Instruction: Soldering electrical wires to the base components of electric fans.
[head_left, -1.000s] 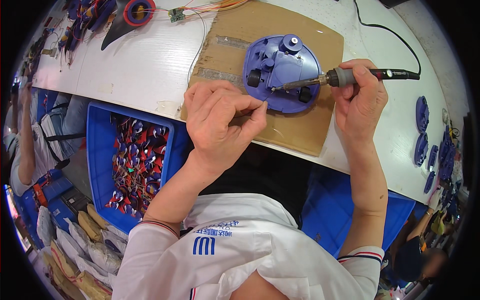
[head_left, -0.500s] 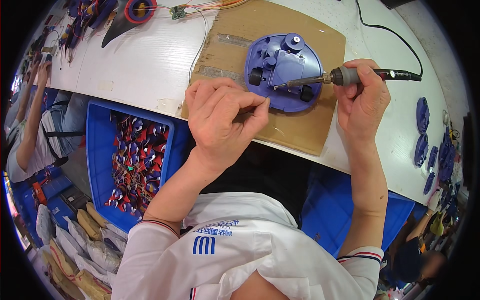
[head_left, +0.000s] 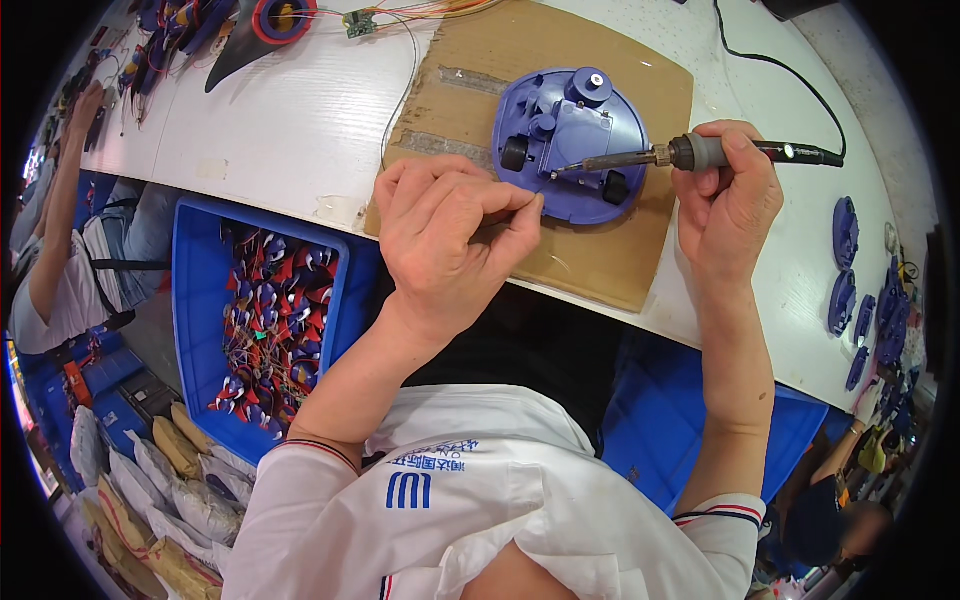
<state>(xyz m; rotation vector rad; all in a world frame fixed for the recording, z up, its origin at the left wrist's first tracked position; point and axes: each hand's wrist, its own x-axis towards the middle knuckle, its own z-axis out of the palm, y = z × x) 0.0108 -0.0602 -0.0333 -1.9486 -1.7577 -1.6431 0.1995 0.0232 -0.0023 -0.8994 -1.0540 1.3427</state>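
A purple oval plastic base [head_left: 585, 135] with round posts and two black wheels rests underside-up on a cardboard sheet [head_left: 600, 270]. My right hand [head_left: 725, 215] is closed around a soldering iron [head_left: 705, 152], whose metal tip reaches across the lower part of the base, near a small metal spot between the wheels. My left hand [head_left: 455, 235] is pinched at the base's lower-left edge, just below the iron's tip. What its fingertips hold is too small to make out, perhaps a fine strand.
Wired parts [head_left: 170, 40] and a circuit board [head_left: 360, 22] lie at upper left. A blue bin of red-and-purple parts [head_left: 280, 320] stands below the white table [head_left: 270, 160], another [head_left: 640, 420] at lower right. Purple housings [head_left: 845, 300] lie right. A co-worker's arm [head_left: 55, 250] is at left, sacks below.
Both my hands, the iron and the base have shifted slightly to the right. The co-worker's arm at left has reached further up toward the table. My grips look the same.
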